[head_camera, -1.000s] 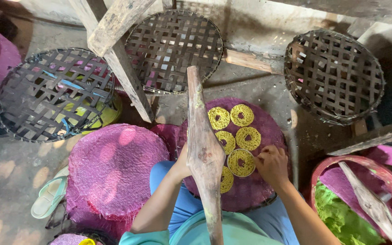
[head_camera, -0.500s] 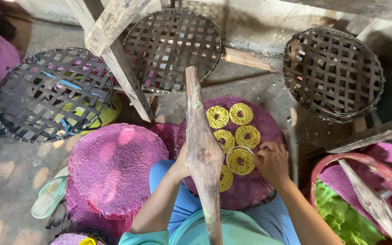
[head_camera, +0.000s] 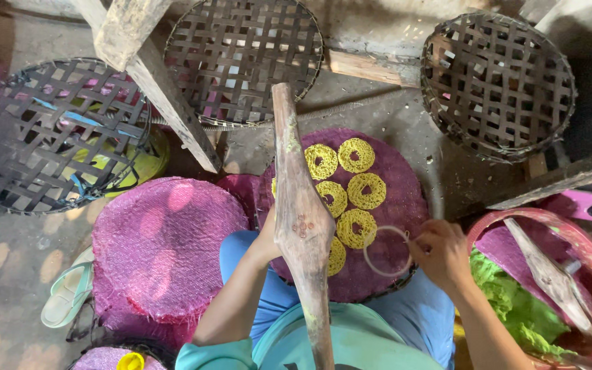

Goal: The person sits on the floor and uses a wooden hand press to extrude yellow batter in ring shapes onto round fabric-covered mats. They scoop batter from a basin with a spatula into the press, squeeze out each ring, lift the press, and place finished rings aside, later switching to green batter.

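A round tray covered in purple mesh [head_camera: 405, 199] lies in front of my knees with several yellow coiled noodle rings [head_camera: 366, 190] on it. My right hand [head_camera: 440, 253] pinches a thin pale hoop [head_camera: 386, 251], which lies on bare mesh just right of the nearest noodle ring. A long wooden lever [head_camera: 301, 219] runs from my lap across the tray's left part. My left hand [head_camera: 266, 238] rests against the lever's left side at the tray's edge. Its fingers are hidden behind the wood.
Three dark woven lattice baskets stand at the left [head_camera: 49, 133], back middle [head_camera: 241, 58] and back right [head_camera: 498, 82]. More purple mesh trays [head_camera: 162, 247] are stacked to my left. A red basin [head_camera: 587, 274] with green leaves and a wooden tool sits at the right, and a sandal [head_camera: 66, 298] at the lower left.
My right hand has drawn back to the right from the nearest noodle ring, bringing the thin hoop onto bare mesh. My left hand and the lever have stayed put.
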